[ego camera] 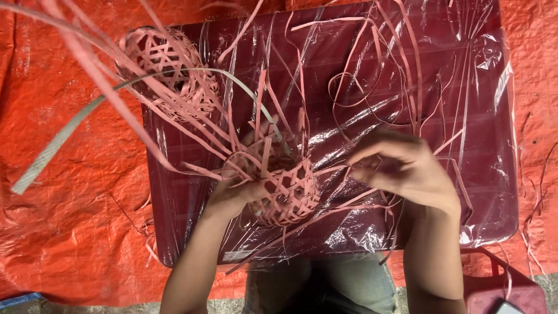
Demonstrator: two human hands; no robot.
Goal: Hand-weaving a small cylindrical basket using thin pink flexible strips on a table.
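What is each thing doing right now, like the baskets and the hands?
Small pink woven basket: unfinished, loose strips sticking up, gripped.
Left hand: closed on that basket's side.
Right hand: fingers pinching a thin pink strip.
Second woven basket: lying on its side, untouched.
Loose strips: scattered, curled.
Plastic-wrapped table: covered, wrinkled.

Makeshift craft workspace, floor level: orange tarp (70, 232) spread as ground cover, low plastic-wrapped table (476, 192), loose weaving strips (372, 87), half-woven baskets (168, 64).

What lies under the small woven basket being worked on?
Under the small pink woven basket is a dark red tabletop wrapped in clear plastic sheet, with loose pink strips. The left hand steadies it; the spot directly beneath is hidden.
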